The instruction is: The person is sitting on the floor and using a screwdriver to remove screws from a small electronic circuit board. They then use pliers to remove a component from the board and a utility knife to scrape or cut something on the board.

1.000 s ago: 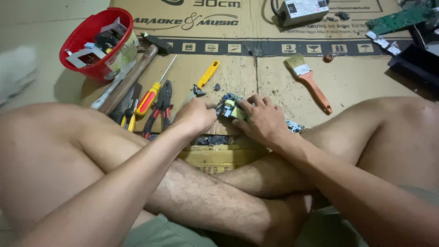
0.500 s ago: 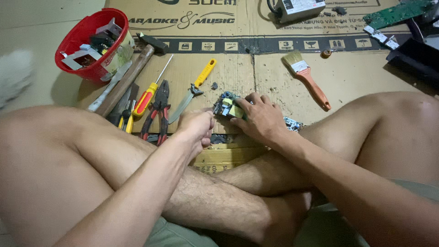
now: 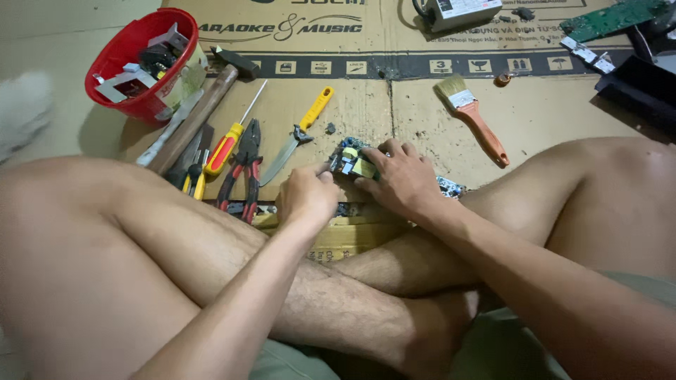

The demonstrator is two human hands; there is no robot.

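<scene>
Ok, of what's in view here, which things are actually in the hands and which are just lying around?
In hand:
- small circuit board, held by the right hand
- left hand, at the board's near edge

Lying about:
- paintbrush
- yellow-handled knife
- red pliers
- screwdriver
- hammer
- red bowl of parts
- green board

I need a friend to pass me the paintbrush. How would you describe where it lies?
On the flattened cardboard sheet, look just beyond the right hand. The paintbrush lies alone there, pale bristles pointing away. Its orange handle and flat bristle head set it apart from the tools on the left.
</scene>
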